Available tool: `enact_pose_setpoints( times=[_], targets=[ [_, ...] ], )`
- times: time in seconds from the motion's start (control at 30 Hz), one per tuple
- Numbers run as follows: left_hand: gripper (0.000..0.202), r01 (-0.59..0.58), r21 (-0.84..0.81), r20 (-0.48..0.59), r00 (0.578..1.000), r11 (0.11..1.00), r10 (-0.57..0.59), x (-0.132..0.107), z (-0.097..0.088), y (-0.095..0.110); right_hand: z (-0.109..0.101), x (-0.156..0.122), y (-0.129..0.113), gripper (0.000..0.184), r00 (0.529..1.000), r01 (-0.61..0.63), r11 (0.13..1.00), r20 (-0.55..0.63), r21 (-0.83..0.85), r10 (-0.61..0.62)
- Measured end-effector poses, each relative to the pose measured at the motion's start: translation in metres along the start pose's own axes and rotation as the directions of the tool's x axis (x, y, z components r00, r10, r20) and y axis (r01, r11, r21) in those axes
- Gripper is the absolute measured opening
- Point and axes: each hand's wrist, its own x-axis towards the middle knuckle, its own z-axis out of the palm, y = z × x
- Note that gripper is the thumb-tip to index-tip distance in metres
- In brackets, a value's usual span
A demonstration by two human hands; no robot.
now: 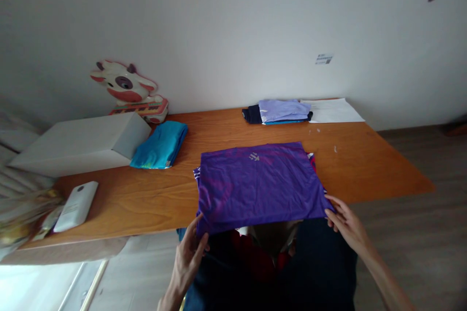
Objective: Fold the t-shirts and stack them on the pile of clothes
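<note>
A purple garment [255, 189] with a small pale print lies spread over the front edge of the wooden table [379, 170]. Its near edge hangs above my lap. My left hand [189, 248] pinches the near left corner between thumb and fingers. At the near right corner, my right hand [343, 221] grips the cloth the same way. Striped and red fabric peeks out from under the purple cloth at its left and right sides; what lies beneath is mostly hidden.
Left of the garment are a folded blue garment [160, 146], a white box [83, 143], a cow-shaped toy keyboard [127, 90] and a white device [76, 206]. Along the wall lie folded clothes [280, 111] and a white sheet [332, 110].
</note>
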Motion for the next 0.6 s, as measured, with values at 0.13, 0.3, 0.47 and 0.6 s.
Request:
enact_pose_setpoints(
  times=[0.13, 0.3, 0.47, 0.6],
  targets=[
    [0.054, -0.104, 0.147, 0.059, 0.994, 0.984, 0.097, 0.004, -0.001, -0.003, -0.005, -0.003, 0.001, 0.066, 1.0, 0.002, 1.0, -0.006, -0.018, -0.002],
    [0.045, -0.032, 0.176, -0.059, 0.997, 0.984, 0.043, 0.009, -0.004, -0.014, -0.015, -0.008, 0.003, 0.05, 0.996, 0.04, 0.994, 0.081, -0.097, -0.032],
    [0.04, -0.038, 0.2, -0.141, 0.988, 0.979, 0.067, 0.011, -0.009, -0.024, -0.012, -0.005, 0.007, 0.047, 1.0, 0.027, 0.995, -0.008, -0.096, -0.028],
    [0.027, -0.109, 0.229, -0.156, 0.977, 0.967, 0.147, 0.009, -0.013, -0.024, -0.011, -0.003, 0.014, 0.044, 0.999, 0.028, 0.997, -0.03, -0.073, -0.03]
  ],
)
